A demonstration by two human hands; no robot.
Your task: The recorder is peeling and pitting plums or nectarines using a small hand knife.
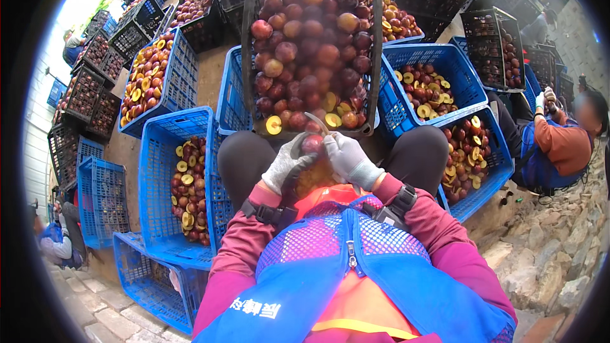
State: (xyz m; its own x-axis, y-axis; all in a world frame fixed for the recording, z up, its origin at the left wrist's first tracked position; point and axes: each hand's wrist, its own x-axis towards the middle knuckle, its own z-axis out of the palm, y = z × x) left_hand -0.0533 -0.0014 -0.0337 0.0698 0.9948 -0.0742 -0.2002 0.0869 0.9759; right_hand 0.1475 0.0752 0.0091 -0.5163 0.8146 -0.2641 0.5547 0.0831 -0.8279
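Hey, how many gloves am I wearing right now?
2: a grey glove on your left hand, which holds a plum, and another on your right hand, which holds a curved blade. Both are in view.

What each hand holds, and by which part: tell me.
The gloved left hand holds a red plum around its left side. The gloved right hand holds a curved knife by its near end, hidden in the grip.

A head-worn fisheye faces down, close above the left hand [287,164] and right hand [349,157].
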